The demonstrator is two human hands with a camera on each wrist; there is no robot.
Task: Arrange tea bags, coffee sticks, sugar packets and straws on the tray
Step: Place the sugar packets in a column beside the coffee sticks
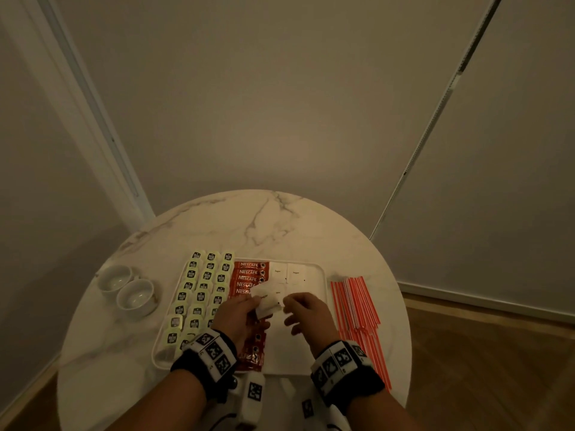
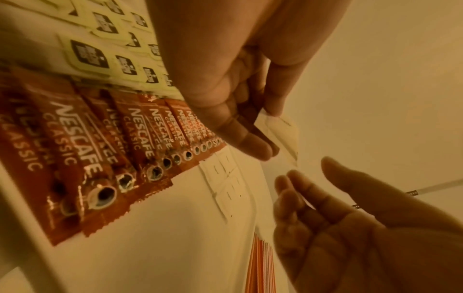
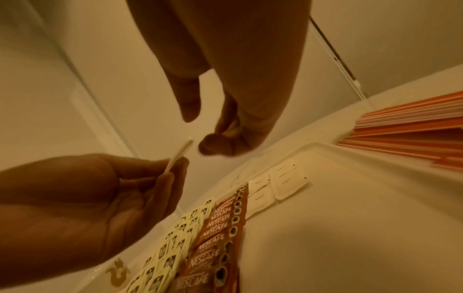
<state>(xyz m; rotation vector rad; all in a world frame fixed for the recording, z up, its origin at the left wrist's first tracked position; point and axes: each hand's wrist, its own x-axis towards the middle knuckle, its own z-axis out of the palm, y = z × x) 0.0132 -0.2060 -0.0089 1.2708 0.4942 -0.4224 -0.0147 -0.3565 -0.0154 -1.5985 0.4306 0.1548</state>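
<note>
a small stack of white sugar packets (image 1: 268,301) is pinched by the left hand (image 1: 234,317) above the tray (image 1: 320,276), while the right hand (image 1: 306,315) is held loosely spread beside it.

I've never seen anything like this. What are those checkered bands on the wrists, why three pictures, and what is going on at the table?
No machine here: a person works with bare hands. The patterned bands are worn on the wrists, as are two of the cameras; the third sits on the head. The head view looks down on a round marble table with a white tray. On the tray lie rows of tea bags, red coffee sticks and a few sugar packets. Red straws and two cups sit beside it. The left hand pinches a sugar packet; the right hand is open and holds nothing.
</note>
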